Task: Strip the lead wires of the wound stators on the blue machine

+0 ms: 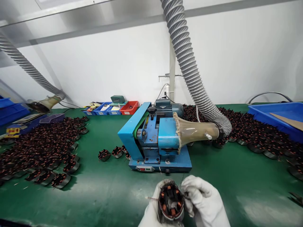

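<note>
A round motor stator (170, 201) with copper windings sits between both my white-gloved hands at the bottom centre, its open face turned up at me. My left hand (152, 212) wraps round its left side and underside. My right hand (203, 201) is closed against its right edge, fingers pinching near thin wire leads that stick out of the top. Just beyond stands a blue bench machine (155, 138) with a funnel-shaped hood (194, 130) joined to a grey ribbed hose (187, 60).
Heaps of similar stators cover the green table at left (40, 148) and right (248, 132); three lie loose by the machine (113, 153). Blue and red parts bins (111, 108) line the back wall. A large blue tray (276, 118) sits far right. A second hose (28, 69) hangs at left.
</note>
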`<state>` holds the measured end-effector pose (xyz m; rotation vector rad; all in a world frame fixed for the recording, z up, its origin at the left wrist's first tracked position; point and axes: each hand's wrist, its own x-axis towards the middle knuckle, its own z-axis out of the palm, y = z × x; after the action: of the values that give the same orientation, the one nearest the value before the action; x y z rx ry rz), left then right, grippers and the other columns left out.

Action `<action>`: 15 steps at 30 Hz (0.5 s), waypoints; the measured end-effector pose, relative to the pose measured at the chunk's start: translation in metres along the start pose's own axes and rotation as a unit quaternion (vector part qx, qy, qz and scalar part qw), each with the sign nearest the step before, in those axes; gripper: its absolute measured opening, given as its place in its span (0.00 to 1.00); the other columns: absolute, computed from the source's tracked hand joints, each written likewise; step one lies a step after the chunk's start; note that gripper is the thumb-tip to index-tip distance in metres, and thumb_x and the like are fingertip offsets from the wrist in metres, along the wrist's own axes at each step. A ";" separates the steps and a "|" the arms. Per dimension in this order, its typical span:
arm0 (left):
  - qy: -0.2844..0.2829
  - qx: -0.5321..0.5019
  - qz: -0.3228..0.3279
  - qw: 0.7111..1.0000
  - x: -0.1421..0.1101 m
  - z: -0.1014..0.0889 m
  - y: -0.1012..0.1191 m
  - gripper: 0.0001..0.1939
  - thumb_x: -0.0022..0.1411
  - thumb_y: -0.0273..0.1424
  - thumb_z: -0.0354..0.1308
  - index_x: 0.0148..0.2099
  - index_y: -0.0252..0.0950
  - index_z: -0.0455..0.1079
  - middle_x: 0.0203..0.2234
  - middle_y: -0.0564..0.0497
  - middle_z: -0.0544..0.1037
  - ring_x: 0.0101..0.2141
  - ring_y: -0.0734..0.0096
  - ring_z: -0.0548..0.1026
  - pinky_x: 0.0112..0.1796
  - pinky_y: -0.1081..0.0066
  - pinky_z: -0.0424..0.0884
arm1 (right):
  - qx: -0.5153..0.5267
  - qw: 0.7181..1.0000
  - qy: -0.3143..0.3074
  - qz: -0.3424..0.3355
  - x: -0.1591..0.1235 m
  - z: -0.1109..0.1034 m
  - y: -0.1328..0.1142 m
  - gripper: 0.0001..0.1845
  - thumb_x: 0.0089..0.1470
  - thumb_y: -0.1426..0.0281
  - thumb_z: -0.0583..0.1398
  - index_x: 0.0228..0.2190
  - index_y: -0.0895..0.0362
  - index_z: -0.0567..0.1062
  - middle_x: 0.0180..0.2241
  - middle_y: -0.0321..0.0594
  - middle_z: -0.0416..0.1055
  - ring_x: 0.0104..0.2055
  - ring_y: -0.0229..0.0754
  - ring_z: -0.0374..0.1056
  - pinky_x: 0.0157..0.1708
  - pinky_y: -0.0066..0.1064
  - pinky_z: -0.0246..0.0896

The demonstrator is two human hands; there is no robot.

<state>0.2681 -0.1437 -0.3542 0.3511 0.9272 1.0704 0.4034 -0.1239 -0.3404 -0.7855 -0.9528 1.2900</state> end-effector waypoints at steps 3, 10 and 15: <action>0.006 0.003 -0.040 0.999 0.004 -0.001 0.005 0.23 0.48 0.52 0.59 0.32 0.35 0.73 0.27 0.43 0.79 0.34 0.54 0.79 0.41 0.55 0.71 | 0.158 0.977 0.028 0.141 0.007 0.004 -0.014 0.15 0.42 0.55 0.66 0.23 0.53 0.77 0.18 0.33 0.66 0.11 0.27 0.52 0.08 0.19 0.48; -0.001 -0.022 -0.043 0.999 0.014 -0.004 0.002 0.22 0.38 0.48 0.67 0.31 0.38 0.73 0.24 0.47 0.79 0.36 0.50 0.79 0.40 0.53 0.72 | -0.030 0.996 -0.021 0.086 0.011 0.008 -0.021 0.19 0.34 0.51 0.69 0.18 0.55 0.80 0.21 0.44 0.76 0.24 0.44 0.71 0.27 0.33 0.68; -0.039 0.016 -0.078 0.996 0.016 0.000 0.004 0.23 0.42 0.51 0.63 0.27 0.35 0.73 0.22 0.45 0.78 0.37 0.48 0.78 0.41 0.51 0.72 | 0.066 0.989 0.007 0.135 0.010 0.006 -0.015 0.20 0.38 0.53 0.68 0.28 0.55 0.81 0.21 0.41 0.75 0.18 0.36 0.67 0.17 0.25 0.63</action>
<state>0.2684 -0.1280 -0.3593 0.3389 0.8877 0.8933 0.4046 -0.1165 -0.3236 -0.8390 -0.7592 1.5635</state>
